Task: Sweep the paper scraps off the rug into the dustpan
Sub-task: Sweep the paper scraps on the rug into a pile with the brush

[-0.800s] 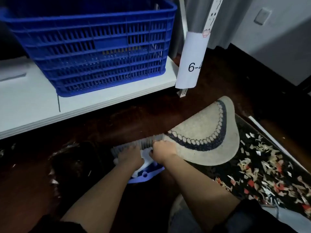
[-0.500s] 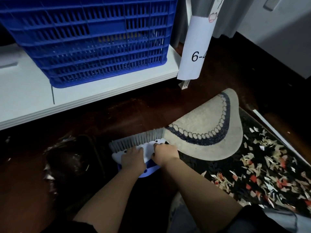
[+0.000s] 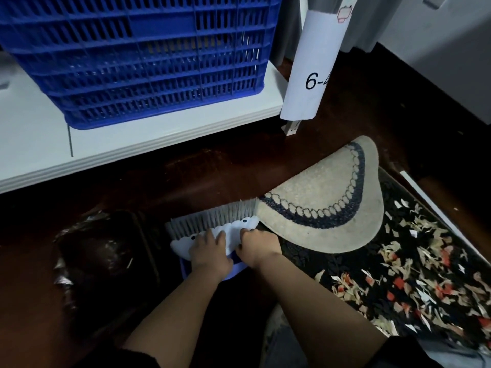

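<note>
Both hands, left hand and right hand, grip the brush over the dustpan; paper scraps still litter the rug at right, sweeping barely begun.

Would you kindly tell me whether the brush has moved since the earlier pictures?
No. The brush still has the right end of its bristles against the tip of the folded rug, as before; only the camera's view shifted.
</note>
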A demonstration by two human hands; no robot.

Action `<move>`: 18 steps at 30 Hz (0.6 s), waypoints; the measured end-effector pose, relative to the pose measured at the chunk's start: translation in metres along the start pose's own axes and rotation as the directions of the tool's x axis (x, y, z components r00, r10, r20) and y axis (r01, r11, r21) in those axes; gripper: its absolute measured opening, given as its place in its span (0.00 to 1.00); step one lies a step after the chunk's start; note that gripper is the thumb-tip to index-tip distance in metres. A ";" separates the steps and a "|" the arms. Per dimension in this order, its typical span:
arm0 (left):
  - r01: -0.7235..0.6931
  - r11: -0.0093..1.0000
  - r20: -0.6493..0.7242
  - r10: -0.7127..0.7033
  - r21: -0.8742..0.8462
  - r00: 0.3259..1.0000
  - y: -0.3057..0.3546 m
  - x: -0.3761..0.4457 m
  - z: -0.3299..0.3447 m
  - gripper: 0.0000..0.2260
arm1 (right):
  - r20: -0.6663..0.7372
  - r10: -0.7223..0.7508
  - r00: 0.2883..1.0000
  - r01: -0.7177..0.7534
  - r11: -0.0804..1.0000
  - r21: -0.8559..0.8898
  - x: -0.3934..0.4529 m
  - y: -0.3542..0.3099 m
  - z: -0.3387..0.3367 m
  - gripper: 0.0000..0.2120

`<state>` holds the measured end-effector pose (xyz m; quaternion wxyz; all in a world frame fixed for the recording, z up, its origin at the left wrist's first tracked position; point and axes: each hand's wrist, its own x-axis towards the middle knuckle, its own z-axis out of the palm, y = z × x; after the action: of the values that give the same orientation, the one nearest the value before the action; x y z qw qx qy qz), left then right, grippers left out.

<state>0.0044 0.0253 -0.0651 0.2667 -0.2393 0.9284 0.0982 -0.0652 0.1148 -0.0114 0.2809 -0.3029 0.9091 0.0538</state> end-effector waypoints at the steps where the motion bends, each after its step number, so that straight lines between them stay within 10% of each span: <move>1: -0.008 1.000 -0.020 0.007 -0.018 1.000 0.001 0.000 -0.001 0.32 | -0.008 0.008 1.000 -0.008 1.000 0.004 0.000 0.000 0.000 0.16; 18: 0.053 0.994 0.032 -0.056 0.095 0.998 0.010 0.022 -0.006 0.41 | -0.034 0.019 0.999 -0.019 1.000 0.008 0.004 0.016 -0.003 0.14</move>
<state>-0.0195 0.0236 -0.0716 0.2961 -0.2500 0.9204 0.0510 -0.0787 0.1245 -0.0122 0.2661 -0.2941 0.9167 0.0478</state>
